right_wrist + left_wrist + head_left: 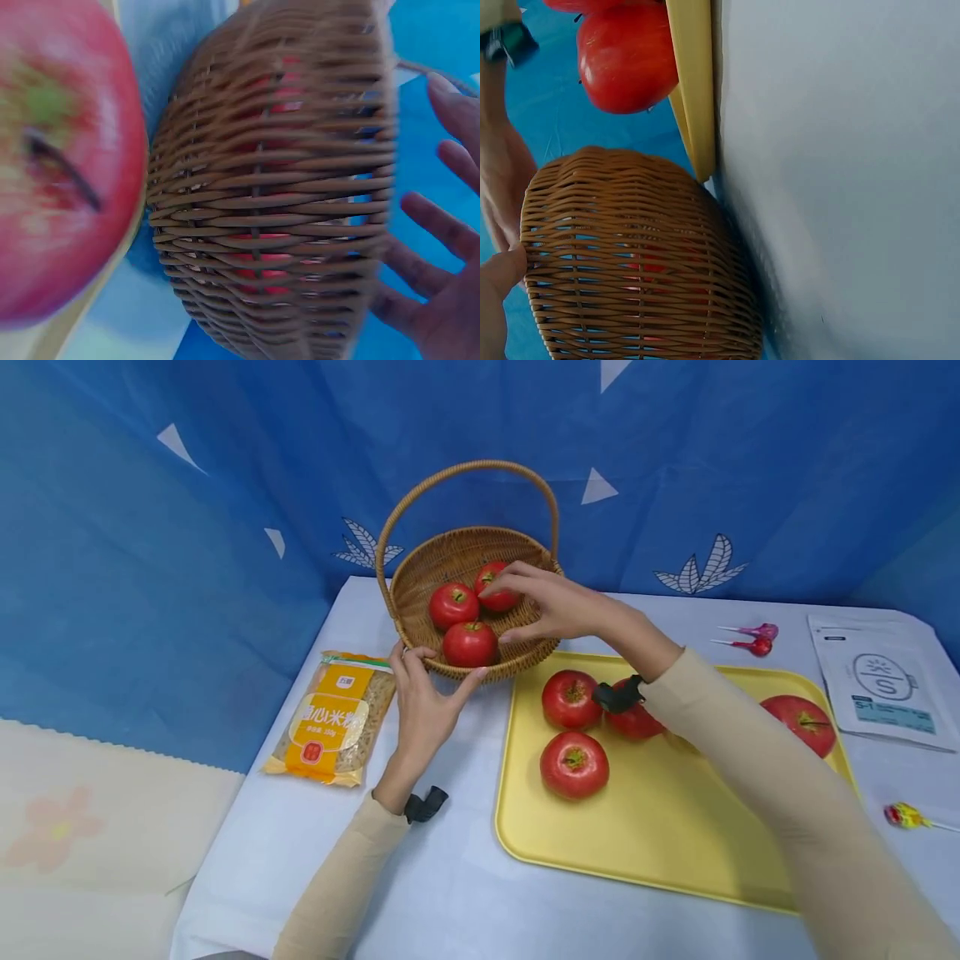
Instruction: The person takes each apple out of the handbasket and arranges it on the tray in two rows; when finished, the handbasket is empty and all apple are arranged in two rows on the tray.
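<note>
A wicker basket [517,667] with an arched handle is tilted so its mouth faces me, with three red apples [470,645] inside. My left hand [426,714] grips the basket's near left rim; its thumb lies along the front edge. My right hand [562,602] reaches over the right rim into the basket, fingers spread and slightly bent beside the upper right apple [491,578]. Nothing is held in it; whether its fingertips touch that apple I cannot tell. Through the weave in the left wrist view, bits of red show behind the basket wall [630,202].
Right of the basket lies a yellow tray [600,852] with several red apples [574,765], partly hidden by my right forearm. An orange-labelled food packet [330,718] lies left. Lollipops [759,646] and a white pouch [885,681] lie far right. A blue curtain [480,410] hangs behind.
</note>
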The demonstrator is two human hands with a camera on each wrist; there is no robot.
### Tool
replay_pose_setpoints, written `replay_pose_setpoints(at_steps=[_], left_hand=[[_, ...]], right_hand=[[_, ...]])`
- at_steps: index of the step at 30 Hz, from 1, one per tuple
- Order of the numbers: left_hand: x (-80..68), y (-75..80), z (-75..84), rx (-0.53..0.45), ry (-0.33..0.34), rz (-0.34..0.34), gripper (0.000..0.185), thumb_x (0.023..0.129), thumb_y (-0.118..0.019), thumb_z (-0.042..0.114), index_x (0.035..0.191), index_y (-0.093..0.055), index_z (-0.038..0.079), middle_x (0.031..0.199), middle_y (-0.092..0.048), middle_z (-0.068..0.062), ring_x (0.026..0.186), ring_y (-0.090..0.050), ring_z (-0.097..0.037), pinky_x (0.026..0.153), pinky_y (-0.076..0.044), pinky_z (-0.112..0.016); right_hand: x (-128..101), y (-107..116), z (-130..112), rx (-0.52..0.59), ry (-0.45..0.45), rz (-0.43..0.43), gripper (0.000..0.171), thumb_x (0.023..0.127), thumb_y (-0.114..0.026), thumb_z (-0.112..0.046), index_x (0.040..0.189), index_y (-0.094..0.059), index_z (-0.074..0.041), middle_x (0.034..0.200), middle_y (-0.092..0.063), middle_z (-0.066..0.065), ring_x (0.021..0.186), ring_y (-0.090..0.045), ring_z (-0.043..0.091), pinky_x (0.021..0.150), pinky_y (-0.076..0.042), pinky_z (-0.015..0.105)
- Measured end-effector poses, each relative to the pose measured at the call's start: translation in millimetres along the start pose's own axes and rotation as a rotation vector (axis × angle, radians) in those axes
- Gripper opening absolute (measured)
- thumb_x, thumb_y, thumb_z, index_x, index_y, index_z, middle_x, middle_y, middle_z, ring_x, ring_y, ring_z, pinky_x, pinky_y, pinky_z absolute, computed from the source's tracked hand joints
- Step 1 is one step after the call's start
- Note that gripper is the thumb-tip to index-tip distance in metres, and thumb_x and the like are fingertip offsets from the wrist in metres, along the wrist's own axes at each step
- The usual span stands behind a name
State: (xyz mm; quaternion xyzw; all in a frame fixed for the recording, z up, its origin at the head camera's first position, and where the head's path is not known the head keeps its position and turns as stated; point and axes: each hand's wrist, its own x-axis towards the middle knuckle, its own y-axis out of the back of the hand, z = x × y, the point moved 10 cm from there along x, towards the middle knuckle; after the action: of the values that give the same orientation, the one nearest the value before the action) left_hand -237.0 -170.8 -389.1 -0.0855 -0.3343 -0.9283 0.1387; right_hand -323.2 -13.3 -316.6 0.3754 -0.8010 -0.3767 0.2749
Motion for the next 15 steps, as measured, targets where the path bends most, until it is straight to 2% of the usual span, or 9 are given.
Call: replay_pose_setpoints(at_steps=[6,10,15], left_hand=[[1.0,-3.5,1.9,-0.002,0.000,-0.016,0.075,0.079,-0.070,0.063,0.119,-0.039,0.008,0.158,-0.009,-0.019,0.144,-0.021,-0.042,0.110,-0.034,-0.056],[1.4,-2.5,0.9,0.001,-0.001,-0.011,0.075,0.079,-0.070,0.064,0.118,-0.039,0.009,0.158,-0.009,-0.019,0.145,-0.019,-0.040,0.111,-0.032,-0.055],[1.1,0.6,-3.1,0.008,0.006,0.002,0.076,0.078,-0.070,0.065,0.118,-0.039,0.009,0.158,-0.010,-0.019,0.144,-0.023,-0.041,0.109,-0.035,-0.055]], right_hand=[[29,-30,25,0.039,-0.085,-0.152,0.070,0.083,-0.078,-0.035,0.142,-0.049,-0.014,0.142,-0.048,0.009,0.132,-0.044,0.028,0.109,-0.037,0.049],[41,-52,31,0.036,-0.120,-0.248,0.076,0.081,-0.080,-0.036,0.145,-0.045,-0.017,0.144,-0.043,0.011,0.127,-0.047,0.028,0.105,-0.041,0.048],[53,-71,34,0.045,-0.141,-0.286,0.072,0.080,-0.082,-0.028,0.143,-0.048,-0.021,0.143,-0.039,0.009,0.129,-0.041,0.025,0.105,-0.042,0.046]])
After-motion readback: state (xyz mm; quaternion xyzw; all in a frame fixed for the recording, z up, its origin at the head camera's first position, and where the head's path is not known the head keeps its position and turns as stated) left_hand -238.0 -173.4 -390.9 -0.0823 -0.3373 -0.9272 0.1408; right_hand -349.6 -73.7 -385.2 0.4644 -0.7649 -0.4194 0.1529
